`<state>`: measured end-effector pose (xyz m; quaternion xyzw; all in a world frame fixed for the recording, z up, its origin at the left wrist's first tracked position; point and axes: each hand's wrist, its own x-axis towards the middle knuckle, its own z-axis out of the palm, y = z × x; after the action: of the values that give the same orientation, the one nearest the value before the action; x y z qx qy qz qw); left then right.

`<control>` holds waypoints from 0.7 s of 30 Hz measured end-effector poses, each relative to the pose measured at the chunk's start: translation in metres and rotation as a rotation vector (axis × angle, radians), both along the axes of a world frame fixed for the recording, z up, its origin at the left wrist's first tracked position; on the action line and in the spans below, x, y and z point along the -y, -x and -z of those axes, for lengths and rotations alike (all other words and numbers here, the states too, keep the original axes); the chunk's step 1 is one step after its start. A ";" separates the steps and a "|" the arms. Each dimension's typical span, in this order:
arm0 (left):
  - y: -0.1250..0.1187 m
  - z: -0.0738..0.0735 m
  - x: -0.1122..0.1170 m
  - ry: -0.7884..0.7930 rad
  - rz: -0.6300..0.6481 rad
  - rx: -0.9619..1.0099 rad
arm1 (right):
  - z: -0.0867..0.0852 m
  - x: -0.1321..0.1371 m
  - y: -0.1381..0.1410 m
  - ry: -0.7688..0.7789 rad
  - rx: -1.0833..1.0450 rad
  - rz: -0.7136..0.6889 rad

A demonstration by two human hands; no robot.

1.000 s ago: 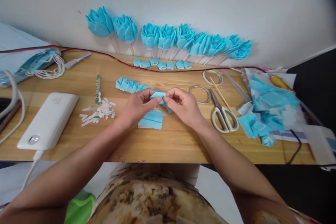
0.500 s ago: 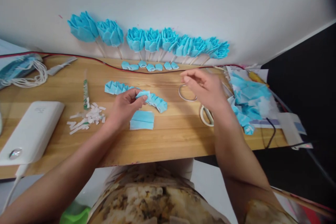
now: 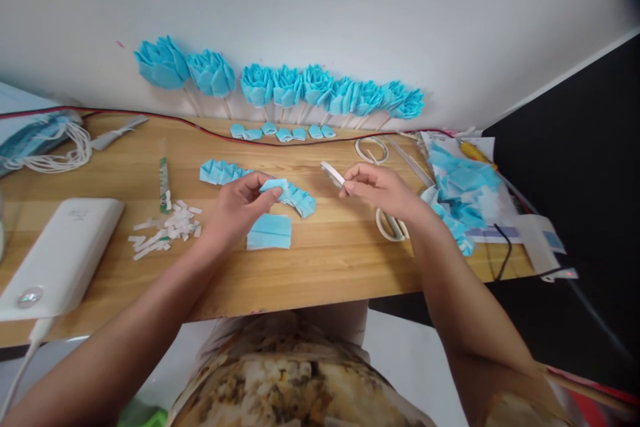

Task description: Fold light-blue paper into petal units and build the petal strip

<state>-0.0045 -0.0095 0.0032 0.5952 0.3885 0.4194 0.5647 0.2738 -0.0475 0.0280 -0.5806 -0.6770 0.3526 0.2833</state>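
My left hand (image 3: pixel 240 203) pinches a folded blue paper piece (image 3: pixel 275 185) between thumb and fingers, just above the table. Behind and beside it lie rows of folded blue paper petals (image 3: pixel 215 172). Nearer to me is a flat creased blue sheet (image 3: pixel 270 231). My right hand (image 3: pixel 383 190) grips a narrow white tape roll (image 3: pixel 333 173) by its edge, held up and tilted. Below that hand rest scissors (image 3: pixel 393 225) with pale handles, partly hidden by the wrist. Another tape roll (image 3: pixel 372 140) lies flat farther back.
Blue paper flowers (image 3: pixel 287 87) on sticks lean along the wall, with several small folded pieces (image 3: pixel 284 135) before them. White paper scraps (image 3: pixel 175 227) and a white power bank (image 3: pixel 67 253) occupy the left. At right sits a bag of blue paper (image 3: pixel 465 180). A red-black cable (image 3: pixel 200 125) crosses the back.
My right hand has come down and a little left, now with the upright tape roll in its grip. The left hand keeps its pinch on the blue paper. The view has shifted slightly.
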 end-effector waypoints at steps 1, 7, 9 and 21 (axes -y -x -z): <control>0.000 -0.001 0.000 -0.020 0.001 0.025 | -0.006 0.000 0.005 0.040 -0.136 -0.027; 0.005 -0.012 0.005 -0.060 0.107 0.176 | -0.022 -0.009 0.039 0.219 -0.458 -0.214; 0.007 -0.014 0.007 -0.057 0.167 0.174 | -0.020 -0.015 0.051 0.260 -0.486 -0.264; 0.014 -0.017 -0.001 0.270 0.224 0.568 | -0.009 -0.029 0.063 0.215 -0.818 -0.231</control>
<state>-0.0189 -0.0089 0.0201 0.4131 0.1999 0.4486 0.7669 0.2109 -0.0185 0.0374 -0.3397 -0.5292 0.6514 0.4246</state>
